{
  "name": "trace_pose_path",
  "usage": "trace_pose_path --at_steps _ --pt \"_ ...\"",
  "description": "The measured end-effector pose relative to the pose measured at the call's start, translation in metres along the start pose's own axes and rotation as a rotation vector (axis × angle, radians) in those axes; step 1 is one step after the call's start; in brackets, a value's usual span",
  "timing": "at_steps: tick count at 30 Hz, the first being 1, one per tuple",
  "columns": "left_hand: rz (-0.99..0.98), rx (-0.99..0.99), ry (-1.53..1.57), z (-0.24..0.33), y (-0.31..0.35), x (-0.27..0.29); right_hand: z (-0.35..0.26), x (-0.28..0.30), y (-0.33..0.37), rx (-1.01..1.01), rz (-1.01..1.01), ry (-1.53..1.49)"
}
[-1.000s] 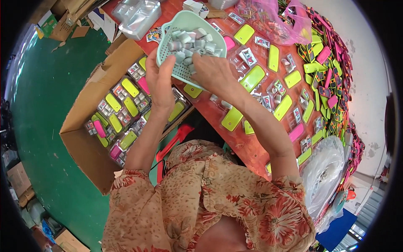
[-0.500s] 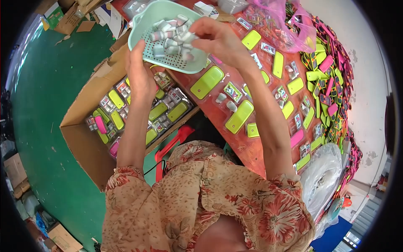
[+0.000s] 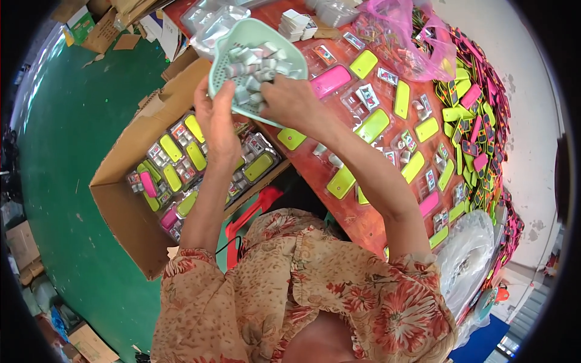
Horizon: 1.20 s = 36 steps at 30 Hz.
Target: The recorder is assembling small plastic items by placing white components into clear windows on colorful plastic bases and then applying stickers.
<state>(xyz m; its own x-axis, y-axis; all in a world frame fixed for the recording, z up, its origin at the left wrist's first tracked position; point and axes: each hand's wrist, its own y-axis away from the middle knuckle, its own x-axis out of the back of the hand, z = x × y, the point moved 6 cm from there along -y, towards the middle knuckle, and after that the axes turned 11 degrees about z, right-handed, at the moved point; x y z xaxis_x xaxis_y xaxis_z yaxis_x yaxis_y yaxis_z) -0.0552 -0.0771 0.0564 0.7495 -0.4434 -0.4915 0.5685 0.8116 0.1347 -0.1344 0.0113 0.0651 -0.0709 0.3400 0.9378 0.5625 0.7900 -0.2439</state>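
A pale mint plastic basket (image 3: 215,75) with holes in its bottom is tilted over the table's left edge. Small white and pale-pink cylinders (image 3: 264,53) fill part of it; their exact kind is unclear. My left hand (image 3: 219,118) grips the basket's near left rim, thumb up against its side. Over the basket's right side, my right hand (image 3: 292,104) reaches in with fingers curled down among the cylinders. Its fingertips are partly hidden, so whatever they pinch cannot be made out.
An open cardboard box (image 3: 130,227) below the basket holds clear packs with green and pink cases. Similar packs with a green case (image 3: 372,125) cover the red table (image 3: 357,221). Right of them are a heap of cases (image 3: 469,121), a pink bag (image 3: 433,45) and clear film (image 3: 466,248).
The basket has shifted right and slightly nearer, with my left hand following. My right hand has dropped from above the cylinders down into them. A pink case on the table is now uncovered.
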Motion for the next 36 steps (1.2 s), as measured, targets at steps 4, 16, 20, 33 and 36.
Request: trace_pose_path --at_steps 4,16,20,33,36 --pt "0.052 0.003 -0.121 0.005 -0.011 0.016 -0.007 -0.007 -0.012 0.063 -0.041 -0.078" --pt "0.132 0.057 -0.168 0.019 -0.038 0.064 0.050 0.008 -0.001 -0.054 0.172 -0.655" --pt "0.163 0.068 -0.143 0.023 -0.033 0.078 0.028 -0.006 0.021 0.281 0.242 -0.140" --pt "0.074 0.077 -0.054 0.016 -0.031 0.058 0.032 0.007 0.046 0.121 0.189 -0.228" --pt "0.106 0.059 0.005 0.007 -0.030 0.059 0.025 0.038 0.029 -0.069 0.344 -0.334"
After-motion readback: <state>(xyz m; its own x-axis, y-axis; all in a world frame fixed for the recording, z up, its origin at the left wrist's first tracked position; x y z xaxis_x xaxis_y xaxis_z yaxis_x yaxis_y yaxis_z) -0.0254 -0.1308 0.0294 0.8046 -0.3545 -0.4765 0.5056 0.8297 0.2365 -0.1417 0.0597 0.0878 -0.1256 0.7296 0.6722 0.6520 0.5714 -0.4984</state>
